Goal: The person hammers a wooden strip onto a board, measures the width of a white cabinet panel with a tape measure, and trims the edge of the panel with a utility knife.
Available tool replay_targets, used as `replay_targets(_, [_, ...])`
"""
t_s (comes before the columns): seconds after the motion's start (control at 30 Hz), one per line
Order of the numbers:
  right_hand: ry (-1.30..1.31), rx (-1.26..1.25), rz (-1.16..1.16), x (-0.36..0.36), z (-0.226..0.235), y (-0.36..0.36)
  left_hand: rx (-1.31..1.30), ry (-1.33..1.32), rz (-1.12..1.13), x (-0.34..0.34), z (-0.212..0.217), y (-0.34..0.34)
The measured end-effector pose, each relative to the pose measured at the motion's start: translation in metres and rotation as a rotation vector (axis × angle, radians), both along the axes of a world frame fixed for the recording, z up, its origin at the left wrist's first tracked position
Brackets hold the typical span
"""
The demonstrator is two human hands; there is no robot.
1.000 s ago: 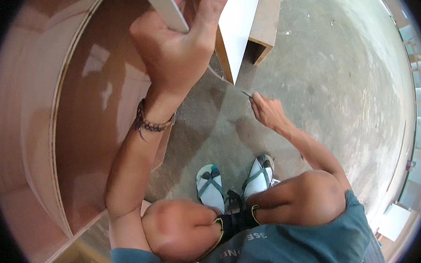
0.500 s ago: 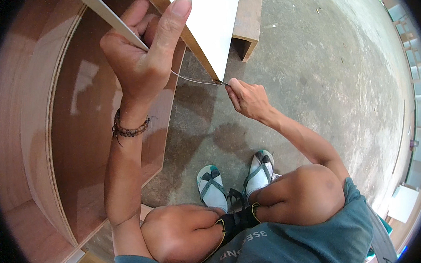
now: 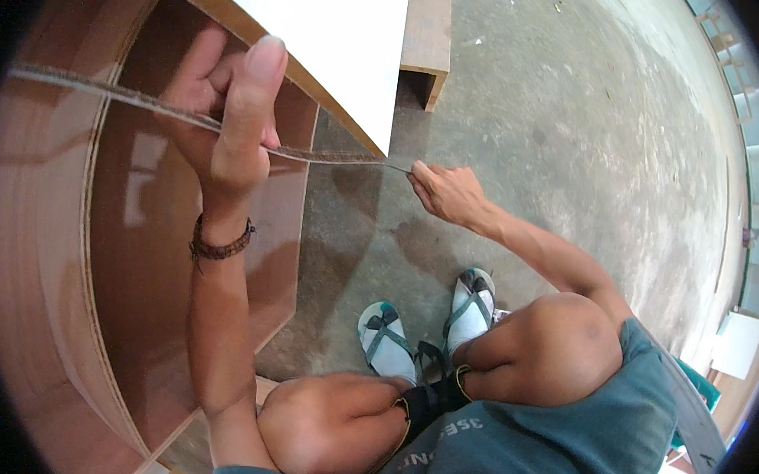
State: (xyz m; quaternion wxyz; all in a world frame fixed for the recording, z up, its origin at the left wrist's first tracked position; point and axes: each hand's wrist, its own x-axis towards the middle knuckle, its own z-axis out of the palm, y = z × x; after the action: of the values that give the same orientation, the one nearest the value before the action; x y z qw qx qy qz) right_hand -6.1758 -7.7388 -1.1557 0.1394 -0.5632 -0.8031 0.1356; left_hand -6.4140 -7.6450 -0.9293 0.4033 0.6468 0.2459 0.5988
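Observation:
My left hand (image 3: pixel 229 124) is closed, a long thin strip of edge banding (image 3: pixel 331 157) pinched between its thumb and fingers. One end of the strip runs out toward the upper left; the other reaches the corner of a white-faced board (image 3: pixel 333 40) with a raw brown edge. Just past that corner, my right hand (image 3: pixel 448 189) is closed on a thin grey blade (image 3: pixel 399 167), its handle hidden in the fist. The blade's tip meets the strip's end by the corner. A beaded bracelet (image 3: pixel 223 240) circles my left wrist.
A reddish-brown wooden cabinet box (image 3: pixel 139 278) stands open along my left. Under the white board's far side is a wooden support (image 3: pixel 426 52). My sandalled feet (image 3: pixel 386 336) rest on the concrete floor (image 3: pixel 555 131), between my bent knees and the board.
The strip has swung from a steep slant to nearly level and now shows its brown side. My left hand has shifted left and down, and the white board sits slightly further left in view.

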Motion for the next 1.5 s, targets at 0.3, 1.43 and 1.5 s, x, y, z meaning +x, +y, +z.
replay_targets(0.3, [0.094,0.141,-0.029,-0.019,0.02,0.01,0.018,-0.002,-0.071,-0.005,-0.002,-0.001])
replay_targets(1.43, [1.234,0.297,-0.028,-0.044,0.181,-0.019,0.302,-0.134,0.38,0.02,0.111,-0.077])
replay_targets(1.5, [1.206,0.315,-0.036,-0.036,0.192,-0.015,0.317,-0.151,0.348,0.024,0.12,-0.075])
